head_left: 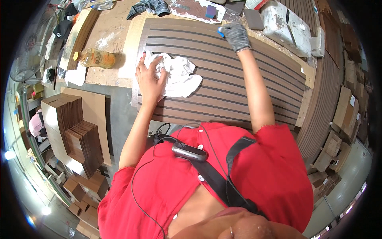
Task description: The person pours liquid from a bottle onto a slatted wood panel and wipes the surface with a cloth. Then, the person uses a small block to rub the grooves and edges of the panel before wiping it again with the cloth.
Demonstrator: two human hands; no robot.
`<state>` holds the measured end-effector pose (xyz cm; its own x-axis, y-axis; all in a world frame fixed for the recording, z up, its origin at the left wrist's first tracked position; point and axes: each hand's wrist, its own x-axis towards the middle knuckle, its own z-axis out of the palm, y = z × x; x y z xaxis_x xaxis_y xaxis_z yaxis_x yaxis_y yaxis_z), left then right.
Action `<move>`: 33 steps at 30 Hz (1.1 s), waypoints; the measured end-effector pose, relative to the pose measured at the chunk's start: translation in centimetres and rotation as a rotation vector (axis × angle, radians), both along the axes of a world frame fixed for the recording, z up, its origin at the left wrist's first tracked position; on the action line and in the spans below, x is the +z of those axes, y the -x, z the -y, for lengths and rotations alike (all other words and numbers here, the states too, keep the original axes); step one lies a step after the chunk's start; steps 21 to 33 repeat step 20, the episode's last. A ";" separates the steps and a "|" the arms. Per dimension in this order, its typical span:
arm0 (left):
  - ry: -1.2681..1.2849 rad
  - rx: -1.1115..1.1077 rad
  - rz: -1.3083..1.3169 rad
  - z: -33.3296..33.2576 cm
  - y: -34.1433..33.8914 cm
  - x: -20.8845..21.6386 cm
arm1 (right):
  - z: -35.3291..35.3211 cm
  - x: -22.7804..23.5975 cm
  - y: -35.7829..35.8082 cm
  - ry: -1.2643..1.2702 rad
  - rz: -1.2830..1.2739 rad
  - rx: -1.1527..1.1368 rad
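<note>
Brown slatted panels (223, 82) with dark grooves lie stacked on the workbench in front of me. My left hand (151, 81) is bare and grips a crumpled white cloth (181, 85) at the panel's left end, with its fingers bent over the fabric. Near the far edge of the panel, my right hand (235, 36) wears a grey knit glove and is closed. A small blue piece (221, 32) shows at its fingertips; its kind cannot be made out. The palm side of that hand is hidden.
On the bench's left lies a yellow-capped bottle (97, 58). A grey glove (149, 8), a purple-blue flat piece (211, 11) and a paint-stained white box (284, 28) sit along the far side. Stacked cardboard (73, 131) stands at left, more slatted panels (324, 107) at right.
</note>
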<state>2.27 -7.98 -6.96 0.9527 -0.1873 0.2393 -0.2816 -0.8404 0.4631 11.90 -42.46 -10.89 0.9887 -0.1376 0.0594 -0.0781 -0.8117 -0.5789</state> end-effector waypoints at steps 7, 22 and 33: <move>-0.005 -0.028 0.018 0.3 -0.3 -0.1 | 4.1 0.7 2.1 0.061 -0.130 -0.122; 0.000 -0.051 -0.005 0.3 -0.1 -0.6 | 13.5 0.5 7.7 0.178 -0.159 -0.252; 0.000 -0.051 -0.005 0.3 -0.1 -0.6 | 13.5 0.5 7.7 0.178 -0.159 -0.252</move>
